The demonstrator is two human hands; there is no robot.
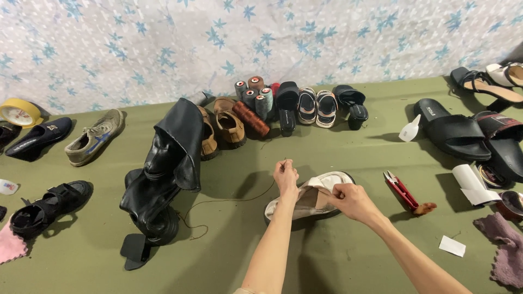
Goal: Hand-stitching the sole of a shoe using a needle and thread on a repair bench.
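The cream shoe [310, 197] lies on the green counter [348, 256]; it looks light and soft-sided, best held at its rim. The right hand [353, 201] pinches that rim; the left hand [286, 177], closed on a needle with dark thread [234, 200], braces its side.

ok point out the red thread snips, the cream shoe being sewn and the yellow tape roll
red thread snips [402, 190], head view, on the red handle
cream shoe [327, 181], head view, on the toe upper
yellow tape roll [22, 111], head view, on the roll's face
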